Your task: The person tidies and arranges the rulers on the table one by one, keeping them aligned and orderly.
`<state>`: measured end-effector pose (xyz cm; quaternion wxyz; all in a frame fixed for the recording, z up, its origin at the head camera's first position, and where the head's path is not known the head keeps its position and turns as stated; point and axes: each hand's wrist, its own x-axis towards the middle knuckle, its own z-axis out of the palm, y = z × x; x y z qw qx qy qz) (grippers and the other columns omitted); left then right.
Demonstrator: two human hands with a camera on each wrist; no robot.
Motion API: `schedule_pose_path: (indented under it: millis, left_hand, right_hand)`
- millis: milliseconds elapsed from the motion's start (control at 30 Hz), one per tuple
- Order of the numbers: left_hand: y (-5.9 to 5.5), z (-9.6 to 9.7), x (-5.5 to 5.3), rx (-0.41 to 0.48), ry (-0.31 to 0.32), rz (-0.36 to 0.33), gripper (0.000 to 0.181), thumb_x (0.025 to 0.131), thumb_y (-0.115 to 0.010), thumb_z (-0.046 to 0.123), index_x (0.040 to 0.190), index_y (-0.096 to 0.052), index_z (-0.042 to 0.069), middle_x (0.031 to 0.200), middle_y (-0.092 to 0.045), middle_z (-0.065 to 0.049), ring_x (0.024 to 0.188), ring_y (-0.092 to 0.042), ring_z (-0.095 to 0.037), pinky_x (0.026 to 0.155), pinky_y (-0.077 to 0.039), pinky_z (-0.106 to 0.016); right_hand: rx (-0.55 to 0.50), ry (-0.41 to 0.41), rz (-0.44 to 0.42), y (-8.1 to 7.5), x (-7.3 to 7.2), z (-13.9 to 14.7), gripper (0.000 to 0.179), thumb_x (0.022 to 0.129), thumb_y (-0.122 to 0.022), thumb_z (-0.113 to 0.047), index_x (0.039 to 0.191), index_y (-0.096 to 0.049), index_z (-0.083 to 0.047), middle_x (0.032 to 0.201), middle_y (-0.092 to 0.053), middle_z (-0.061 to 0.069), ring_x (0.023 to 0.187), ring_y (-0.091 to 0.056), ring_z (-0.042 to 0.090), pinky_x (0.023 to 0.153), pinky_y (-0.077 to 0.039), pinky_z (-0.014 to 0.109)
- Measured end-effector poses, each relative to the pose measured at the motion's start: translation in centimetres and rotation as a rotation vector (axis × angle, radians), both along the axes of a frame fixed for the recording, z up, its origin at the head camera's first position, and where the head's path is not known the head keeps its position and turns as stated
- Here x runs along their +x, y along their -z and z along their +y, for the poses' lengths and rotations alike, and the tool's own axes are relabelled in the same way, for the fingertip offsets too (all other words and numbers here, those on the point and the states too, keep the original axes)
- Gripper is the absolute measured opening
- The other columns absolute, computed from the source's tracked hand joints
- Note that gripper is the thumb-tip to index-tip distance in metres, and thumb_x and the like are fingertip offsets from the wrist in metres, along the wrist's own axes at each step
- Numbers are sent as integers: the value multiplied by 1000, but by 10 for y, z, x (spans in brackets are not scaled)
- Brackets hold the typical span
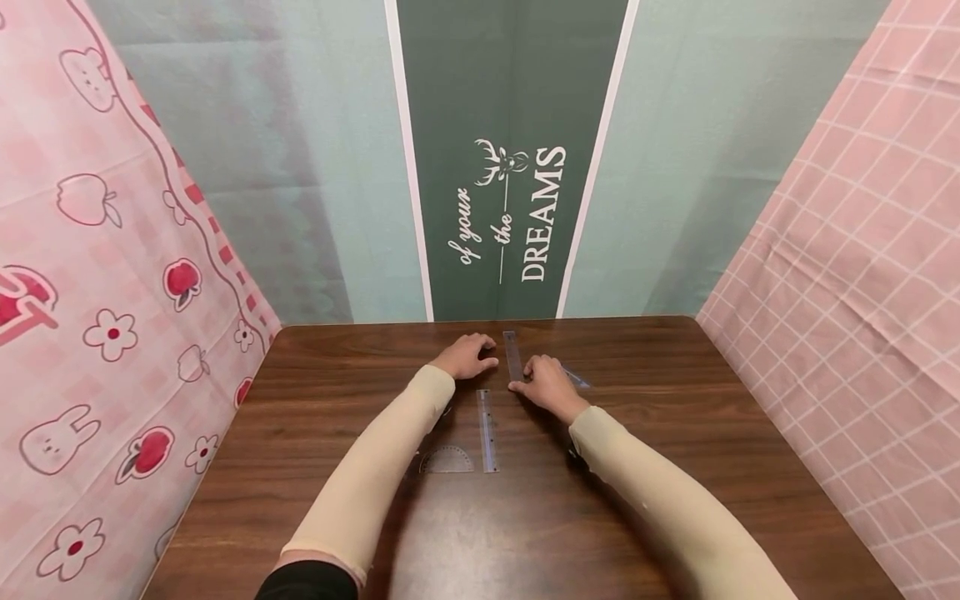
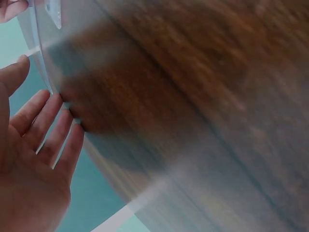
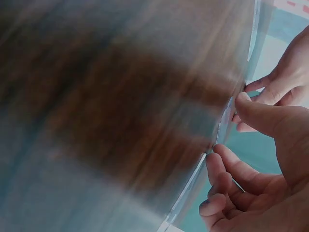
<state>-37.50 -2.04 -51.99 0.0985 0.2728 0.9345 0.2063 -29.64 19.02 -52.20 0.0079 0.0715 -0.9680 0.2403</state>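
Observation:
A clear ruler [image 1: 512, 354] lies near the far side of the wooden table, pointing away from me. At its near end my right hand [image 1: 549, 383] pinches it between thumb and forefinger; in the right wrist view the right hand's other fingers [image 3: 217, 193] are curled. My left hand [image 1: 465, 357] hovers just left of that ruler, fingers loosely bent and holding nothing. Beyond the right hand lies a narrow clear piece [image 1: 576, 377], partly covered, its kind unclear. A second clear ruler [image 1: 488, 429] lies closer to me, with a clear protractor [image 1: 447, 460] on its left.
The dark wooden table [image 1: 637, 500] ends at a far edge against a green curtain [image 1: 517, 83] with white lettering. Pink patterned cloths hang along the left and right sides.

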Motion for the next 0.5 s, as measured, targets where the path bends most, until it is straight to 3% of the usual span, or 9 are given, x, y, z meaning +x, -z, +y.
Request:
schedule_pose_path:
  millis: [233,500]
  left_hand:
    - [-7,6,5,-24,-42,40,43,109,-65,34,144,-64,10,144,-60,-11,140,-52,-32,117,-44,-45]
    - [-8,7,7,-32,-32,65,40,109,-66,34,141,-67,10,141,-61,-10,137,-54,-31,115,-45,-45]
  right_hand:
    - [10,11,-16,-3,-3,-3,39,92,-88,-35,100,-73,0,99,-72,15,92,-68,34,85,-58,50]
    - [31,55,-45,1,-4,-4,36,92,-88,-36,99,-73,-4,99,-73,11,86,-70,28,81,-60,47]
